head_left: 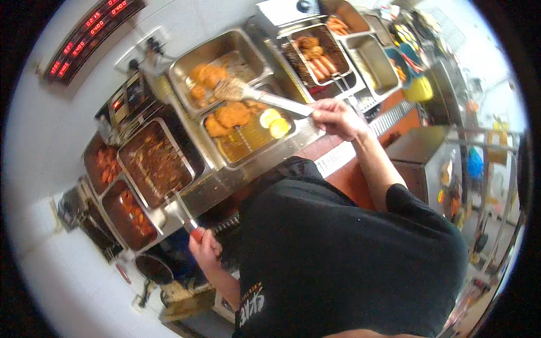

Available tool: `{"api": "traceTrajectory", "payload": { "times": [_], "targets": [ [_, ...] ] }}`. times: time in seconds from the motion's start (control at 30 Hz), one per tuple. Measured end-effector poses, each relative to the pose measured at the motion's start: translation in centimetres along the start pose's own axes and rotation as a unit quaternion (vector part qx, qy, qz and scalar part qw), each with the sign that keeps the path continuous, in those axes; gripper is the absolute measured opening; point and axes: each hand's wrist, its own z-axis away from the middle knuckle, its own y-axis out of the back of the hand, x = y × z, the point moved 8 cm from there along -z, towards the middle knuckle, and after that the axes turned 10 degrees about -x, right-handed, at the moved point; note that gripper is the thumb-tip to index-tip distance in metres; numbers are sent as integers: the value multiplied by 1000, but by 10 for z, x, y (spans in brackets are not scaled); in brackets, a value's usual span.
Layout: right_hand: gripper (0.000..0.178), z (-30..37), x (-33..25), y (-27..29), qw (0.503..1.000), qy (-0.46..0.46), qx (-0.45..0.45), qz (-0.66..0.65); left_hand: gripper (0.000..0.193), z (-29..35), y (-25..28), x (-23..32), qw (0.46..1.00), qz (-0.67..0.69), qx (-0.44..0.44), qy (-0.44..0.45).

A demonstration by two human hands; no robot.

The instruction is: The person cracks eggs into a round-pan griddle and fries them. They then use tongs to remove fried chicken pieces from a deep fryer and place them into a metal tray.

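Note:
My right hand (336,118) is closed around the pale handle of a long brush-like tool (270,102). Its tan head hangs over the metal pans, beside fried breaded pieces (208,74). Below that head, a second pan (248,155) holds larger breaded pieces (232,114) and yellow round slices (278,127). My left hand (207,248) grips a red handle (196,233) on a metal shank. That shank reaches the near rim of a deep vat (197,169) with brown contents and pale bits; what its far end joins is unclear.
Two trays of reddish food (135,217) flank the vat at left. Toward the back right, a wire basket (315,53) holds sausages and browned pieces. A yellow container (418,89) stands further right. A red-digit timer panel (90,34) hangs on the wall, and a rack (479,135) stands at right.

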Motion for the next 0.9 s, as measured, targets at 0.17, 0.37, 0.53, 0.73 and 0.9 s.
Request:
{"api": "traceTrajectory", "payload": {
  "times": [0.17,0.37,0.53,0.73,0.9],
  "targets": [
    [34,79,-50,128,951,58,254,165,10,-13,1,16,998,24,-51,-28],
    [40,89,-54,183,828,-58,330,449,11,-32,15,30,997,49,-43,-42],
    [42,113,-62,200,774,-16,352,526,12,-56,14,22,997,49,-63,-25],
    [36,137,4,254,888,39,415,195,14,-78,19,-3,997,48,-66,1],
    [37,93,106,267,889,69,410,189,13,-83,23,-13,996,31,-86,21]
  ]
}}
